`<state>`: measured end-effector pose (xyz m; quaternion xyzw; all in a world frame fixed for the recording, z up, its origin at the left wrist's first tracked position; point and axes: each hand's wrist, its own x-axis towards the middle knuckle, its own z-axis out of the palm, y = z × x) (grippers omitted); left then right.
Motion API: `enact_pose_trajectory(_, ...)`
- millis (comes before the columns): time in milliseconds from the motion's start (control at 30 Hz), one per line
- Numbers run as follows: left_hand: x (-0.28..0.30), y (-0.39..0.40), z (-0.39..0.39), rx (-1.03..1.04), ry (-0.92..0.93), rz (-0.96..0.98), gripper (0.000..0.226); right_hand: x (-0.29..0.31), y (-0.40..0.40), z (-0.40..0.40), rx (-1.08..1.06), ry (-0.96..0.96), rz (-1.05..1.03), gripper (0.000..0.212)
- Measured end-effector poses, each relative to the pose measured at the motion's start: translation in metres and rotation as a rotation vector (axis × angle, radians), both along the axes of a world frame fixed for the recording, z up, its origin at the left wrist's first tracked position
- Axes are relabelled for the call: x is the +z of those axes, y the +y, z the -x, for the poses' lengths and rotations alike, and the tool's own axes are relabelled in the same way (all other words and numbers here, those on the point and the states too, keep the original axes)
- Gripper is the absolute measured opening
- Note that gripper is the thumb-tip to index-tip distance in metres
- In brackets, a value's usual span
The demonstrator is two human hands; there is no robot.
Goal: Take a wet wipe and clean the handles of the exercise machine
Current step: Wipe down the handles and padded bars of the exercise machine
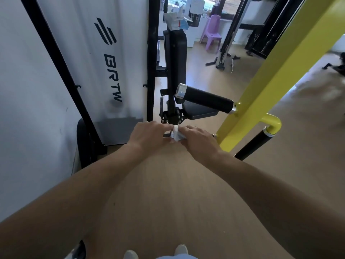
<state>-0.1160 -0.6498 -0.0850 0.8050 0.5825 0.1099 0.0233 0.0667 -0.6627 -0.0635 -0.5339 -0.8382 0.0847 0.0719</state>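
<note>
Here, both hands meeting low over one handle: right hand clutching the wet wipe against the handle end, left hand curled, pinching that end. Wiping step, seemingly. Beyond the hands, black foam handle likely next; wipe pack farther up.

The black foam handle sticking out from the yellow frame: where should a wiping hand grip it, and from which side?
Wrap the wipe round the middle of the black foam handle, probably coming from above. It is a long round bar, fixed at the yellow frame, free at its silver cap, with open space above.
</note>
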Motion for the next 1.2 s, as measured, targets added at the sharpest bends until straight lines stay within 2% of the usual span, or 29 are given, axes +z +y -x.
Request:
enact_pose_trajectory(100, 0.004, 0.000, -0.006, 0.015, 0.048, 0.018, 0.043, 0.004, -0.002, -0.021, -0.057, -0.193, -0.064, 0.032)
enact_pose_trajectory(200, 0.005, 0.001, -0.010, 0.053, 0.055, 0.015, 0.042, 0.003, 0.000, -0.036, -0.051, -0.263, -0.020, 0.044)
enact_pose_trajectory(267, 0.006, 0.000, -0.013, 0.061, 0.074, 0.011, 0.040, 0.001, -0.001, -0.034, -0.048, -0.123, 0.064, 0.053)
enact_pose_trajectory(300, 0.006, -0.001, -0.015, 0.064, 0.085, -0.001, 0.038, 0.000, -0.002, -0.029, -0.028, -0.031, 0.066, 0.051)
enact_pose_trajectory(400, 0.006, -0.002, -0.017, 0.061, 0.130, -0.059, 0.030, -0.006, -0.001, -0.015, 0.072, 0.145, -0.039, 0.034)
enact_pose_trajectory(467, 0.007, -0.001, -0.018, 0.060, 0.151, -0.061, 0.026, -0.007, 0.004, -0.013, 0.062, 0.173, -0.048, 0.028)
enact_pose_trajectory(567, 0.010, 0.001, -0.020, 0.054, 0.183, -0.053, 0.025, 0.005, 0.008, -0.019, 0.022, -0.028, -0.030, 0.013)
enact_pose_trajectory(667, 0.011, 0.001, -0.023, 0.051, 0.181, -0.038, 0.027, 0.021, 0.006, -0.027, -0.103, -0.342, -0.073, 0.020)
enact_pose_trajectory(733, 0.010, 0.000, -0.026, 0.065, 0.162, -0.028, 0.027, 0.020, 0.005, -0.028, -0.129, -0.412, -0.124, 0.019)
enact_pose_trajectory(833, 0.009, -0.001, -0.031, 0.082, 0.147, -0.038, 0.028, 0.000, 0.007, -0.028, -0.035, -0.217, -0.125, 0.016)
enact_pose_trajectory(933, 0.006, -0.001, -0.031, 0.075, 0.130, -0.073, 0.028, -0.018, 0.000, -0.026, 0.038, 0.030, -0.034, 0.048)
enact_pose_trajectory(967, 0.006, -0.001, -0.030, 0.072, 0.127, -0.079, 0.028, -0.020, -0.002, -0.025, 0.052, 0.112, -0.029, 0.052)
enact_pose_trajectory(1000, 0.006, -0.001, -0.029, 0.072, 0.122, -0.080, 0.028, -0.021, -0.004, -0.024, 0.069, 0.183, -0.065, 0.048)
enact_pose_trajectory(1100, 0.006, -0.001, -0.026, 0.087, 0.123, -0.073, 0.026, -0.021, -0.001, -0.024, 0.107, 0.329, -0.228, 0.011)
enact_pose_trajectory(1200, 0.006, -0.002, -0.025, 0.107, 0.143, -0.061, 0.020, -0.015, 0.002, -0.026, 0.009, 0.230, -0.165, 0.015)
